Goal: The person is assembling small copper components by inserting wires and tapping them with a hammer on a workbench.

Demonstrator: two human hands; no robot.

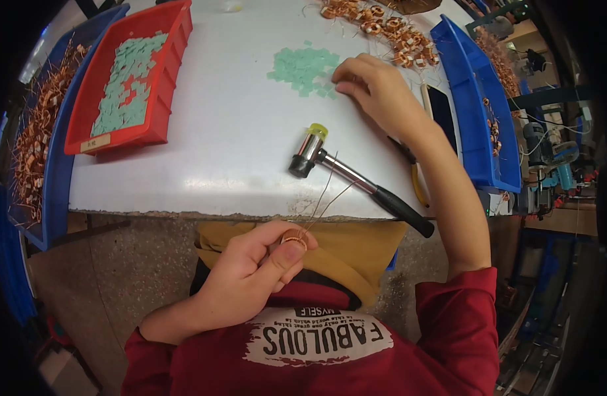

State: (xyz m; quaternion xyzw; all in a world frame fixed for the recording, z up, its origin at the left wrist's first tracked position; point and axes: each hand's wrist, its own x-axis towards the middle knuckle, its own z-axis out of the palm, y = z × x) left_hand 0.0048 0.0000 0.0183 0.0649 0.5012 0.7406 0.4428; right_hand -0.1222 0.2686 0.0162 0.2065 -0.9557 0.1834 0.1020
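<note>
Between the thumb and fingers of my left hand (247,274) is a small ring-shaped coil (293,238) wound with copper wire. Two thin wire leads rise from it past the table's front edge. My right hand (382,96) reaches over the table, its thumb and fingertips drawn together at the right side of a loose pile of small pale-green square pieces (302,67). Whether a piece is in that pinch cannot be made out. A two-faced mallet (349,173), one face yellow and one black, lies between my hands with its black handle toward the front right.
At left, a red bin (178,63) holds more green pieces, beside a blue bin (60,165) of copper coils. Several coils (399,36) lie heaped at the back right. A phone (440,109), a yellow-handled tool (419,185) and another blue bin (472,112) are right of my forearm.
</note>
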